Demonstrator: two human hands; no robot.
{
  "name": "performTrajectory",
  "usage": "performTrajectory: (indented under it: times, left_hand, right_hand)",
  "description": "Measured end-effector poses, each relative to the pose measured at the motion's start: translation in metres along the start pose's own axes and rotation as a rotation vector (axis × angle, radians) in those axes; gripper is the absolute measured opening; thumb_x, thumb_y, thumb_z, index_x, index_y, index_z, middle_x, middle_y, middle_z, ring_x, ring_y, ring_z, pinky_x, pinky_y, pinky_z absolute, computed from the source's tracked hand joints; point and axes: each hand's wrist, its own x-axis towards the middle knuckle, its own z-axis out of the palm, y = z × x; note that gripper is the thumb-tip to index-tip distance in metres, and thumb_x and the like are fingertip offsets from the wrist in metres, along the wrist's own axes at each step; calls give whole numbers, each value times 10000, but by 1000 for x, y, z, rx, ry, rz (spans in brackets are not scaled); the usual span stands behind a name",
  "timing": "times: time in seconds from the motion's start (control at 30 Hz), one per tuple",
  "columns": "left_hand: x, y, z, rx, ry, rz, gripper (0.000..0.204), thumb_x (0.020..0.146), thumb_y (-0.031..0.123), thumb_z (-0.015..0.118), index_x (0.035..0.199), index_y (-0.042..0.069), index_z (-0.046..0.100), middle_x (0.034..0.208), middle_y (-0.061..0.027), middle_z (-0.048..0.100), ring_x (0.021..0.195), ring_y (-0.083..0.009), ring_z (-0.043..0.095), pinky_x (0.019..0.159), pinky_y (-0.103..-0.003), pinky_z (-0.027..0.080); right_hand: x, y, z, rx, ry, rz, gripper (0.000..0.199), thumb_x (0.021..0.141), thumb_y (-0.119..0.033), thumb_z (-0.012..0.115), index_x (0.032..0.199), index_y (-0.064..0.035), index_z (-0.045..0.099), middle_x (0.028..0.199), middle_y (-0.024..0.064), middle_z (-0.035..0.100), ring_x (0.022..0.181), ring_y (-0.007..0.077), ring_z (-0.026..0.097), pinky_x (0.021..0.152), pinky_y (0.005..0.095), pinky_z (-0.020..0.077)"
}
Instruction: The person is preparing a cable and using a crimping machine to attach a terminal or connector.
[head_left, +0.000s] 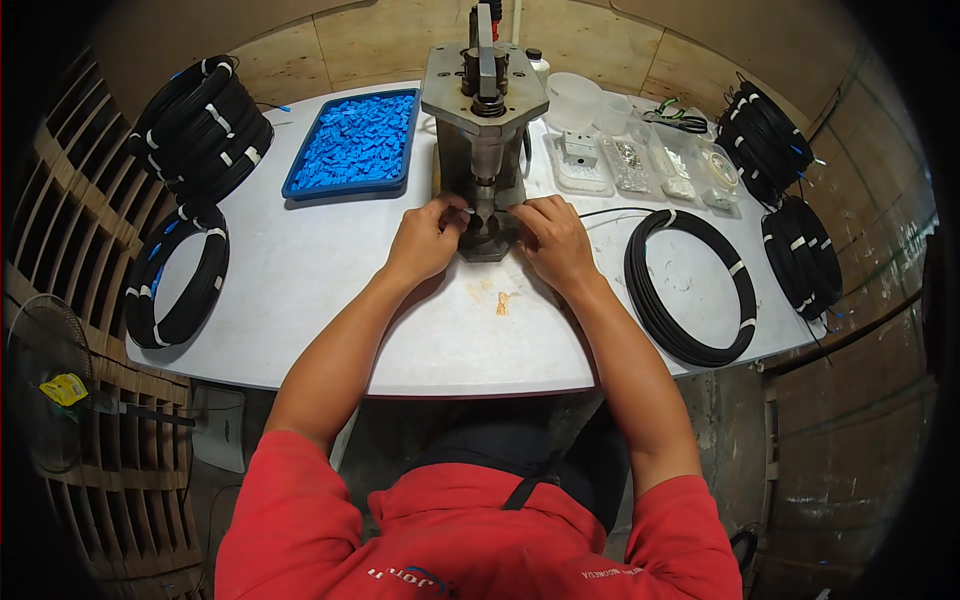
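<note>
A metal bench press (486, 130) stands at the middle of the white table. At its lower die (484, 225), both of my hands work from either side. My left hand (428, 238) is closed in a pinch on the left, with a small pale piece (468, 211) at its fingertips; its kind is too small to tell. My right hand (555, 236) is closed on a thin black cable (612, 211), which runs from the coil of black cable (640, 290) lying to the right. The cable's end is hidden by my fingers and the press.
At the back left sits a dark blue tray (292, 190) of small blue pieces. Stacked black coils (215, 130) and a single coil (140, 290) lie at the left. Clear plastic boxes (585, 180) of small parts, pliers (680, 121) and more coils (765, 140) occupy the right.
</note>
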Motion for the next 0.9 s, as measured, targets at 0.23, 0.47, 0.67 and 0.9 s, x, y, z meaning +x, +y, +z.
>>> performTrajectory:
  times: [0.23,0.47,0.67,0.9]
  left_hand:
    - [0,-1,1,-36,0,8,229,954,91,635,1142,-33,678,916,-165,763,846,-202,747,804,-330,574]
    - [0,0,1,-25,14,16,227,953,93,637,1132,-37,685,904,-165,763,845,-204,751,800,-331,574]
    - [-1,2,1,-9,25,7,218,946,92,637,1117,-32,690,887,-164,763,838,-206,753,789,-331,575]
    - [-1,1,1,-12,22,10,213,936,88,649,1108,-31,687,875,-156,762,814,-207,745,785,-340,574]
  right_hand:
    - [0,0,0,-2,8,-15,375,721,10,710,1079,-103,716,1011,43,689,962,261,622,841,390,485]
    - [0,0,0,6,1,-1,372,720,11,712,1073,-104,719,1011,42,689,964,262,622,847,389,486]
    - [0,0,0,2,-23,19,373,720,10,710,1074,-109,725,1016,43,693,981,265,621,873,387,487]
    - [0,0,0,-18,-21,16,376,724,0,710,1081,-115,730,1014,39,695,978,256,620,867,383,482]
